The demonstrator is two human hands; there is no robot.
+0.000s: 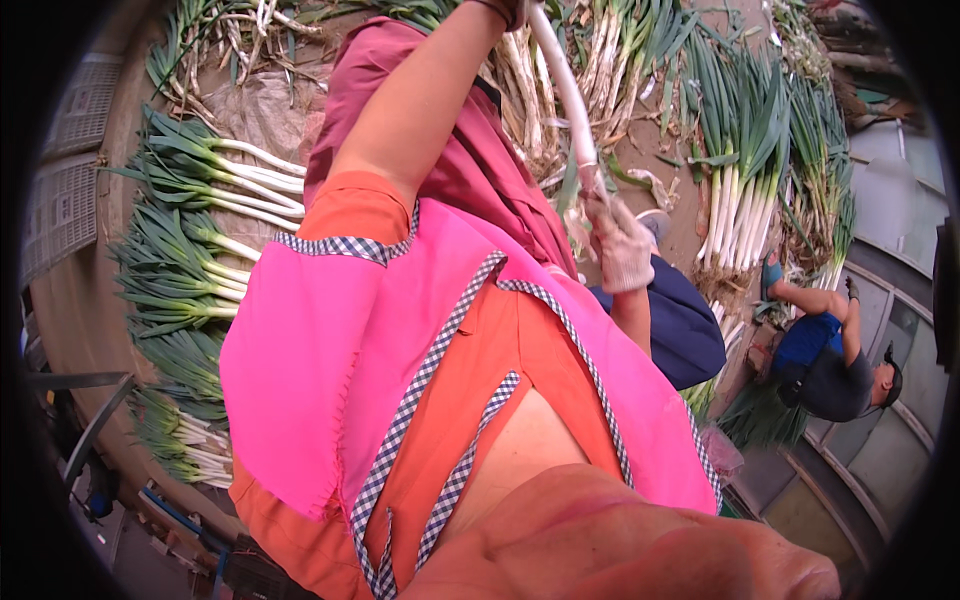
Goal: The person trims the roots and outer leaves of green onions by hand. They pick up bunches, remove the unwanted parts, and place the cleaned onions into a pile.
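My right hand [621, 244], in a pale knit glove, is closed around the root end of a long white leek stalk [564, 79]. Peeled, ragged outer skin hangs beside its fingers. The stalk runs up to the top edge of the picture, where my left hand [516, 9], in a dark glove or cuff, lies against its upper part. Most of that hand is cut off, so its grip is hidden. Under the stalk, unpeeled leeks [525, 97] with dirty, rooty shafts lie on the ground.
Clean leeks [251, 180] lie in bundles along the left side. More leeks stand bundled at the right [735, 217]. Plastic crates [60, 206] are at the far left. A person [825, 367] sits at the right near glass panels. Leaf scraps litter the ground.
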